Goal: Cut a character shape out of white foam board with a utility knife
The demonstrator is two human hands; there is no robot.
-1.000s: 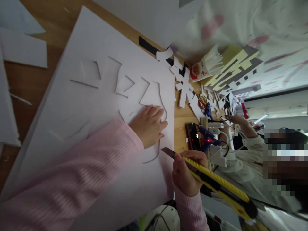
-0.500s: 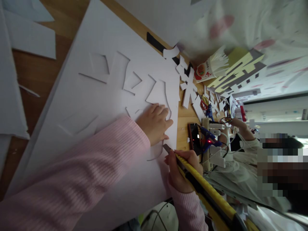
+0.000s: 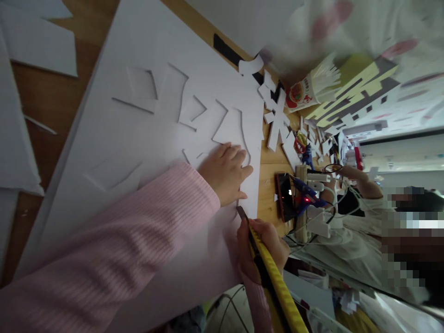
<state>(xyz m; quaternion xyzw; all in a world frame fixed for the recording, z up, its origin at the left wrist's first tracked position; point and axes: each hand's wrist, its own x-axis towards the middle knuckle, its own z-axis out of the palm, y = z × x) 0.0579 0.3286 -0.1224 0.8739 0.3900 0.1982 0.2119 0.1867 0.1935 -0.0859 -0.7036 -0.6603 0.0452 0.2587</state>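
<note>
A large white foam board [image 3: 138,37] lies on the wooden table, with several letter-like shapes and slits cut into it. My left hand [image 3: 225,173] rests flat on the board, fingers spread, beside a curved cut near the board's edge. My right hand [image 3: 260,245] grips a yellow and black utility knife [image 3: 272,268], its blade extended. The blade tip touches the board just below my left thumb, at the end of a cut line. My left palm and sleeve cover part of the cut shapes.
White cut-out pieces [image 3: 277,120] lie past the board's edge, near a fries-style packet [image 3: 305,92]. A phone [image 3: 284,196], a blue glue gun [image 3: 307,196] and a power strip [image 3: 302,212] with cables sit close to my right hand. Another person's arm [image 3: 360,180] reaches in from the right.
The knife has swung to a steeper angle, and its blade tip now sits at the cut just under my left thumb. My left hand stays pressed on the board. The view has shifted slightly.
</note>
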